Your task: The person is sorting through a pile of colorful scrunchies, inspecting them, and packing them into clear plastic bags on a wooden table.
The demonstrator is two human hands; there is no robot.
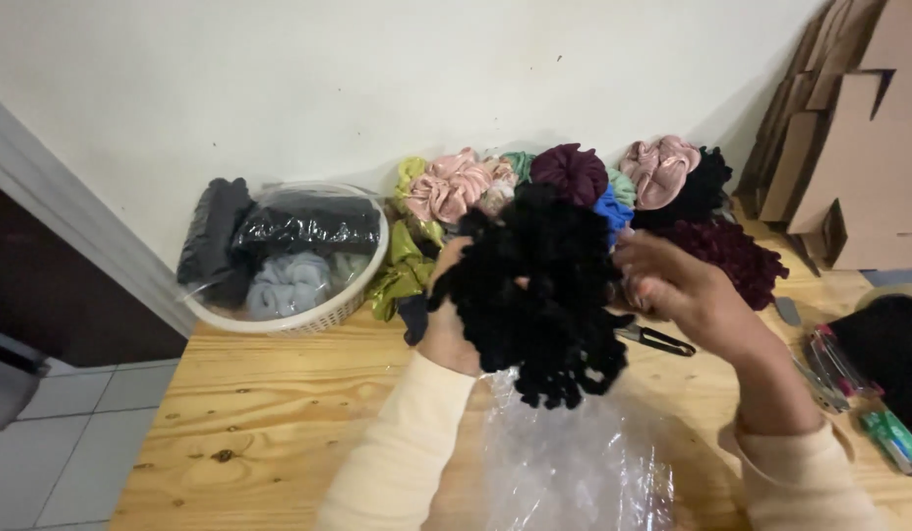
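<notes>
My left hand (446, 324) grips a thick bunch of black scrunchies (539, 295), held up above the wooden table (259, 423). My right hand (677, 285) touches the right side of the same bunch with its fingers curled. A clear plastic bag (574, 462) lies crumpled just below the bunch, between my forearms. Both sleeves are cream coloured.
A white basket (318, 315) with bagged dark and grey fabric stands at the left against the wall. A heap of pink, green, blue and maroon scrunchies (574, 182) lies behind my hands. Small black snips (657, 340) lie on the table. Cardboard boxes (849, 147) stack at right; pens (839, 364) lie near them.
</notes>
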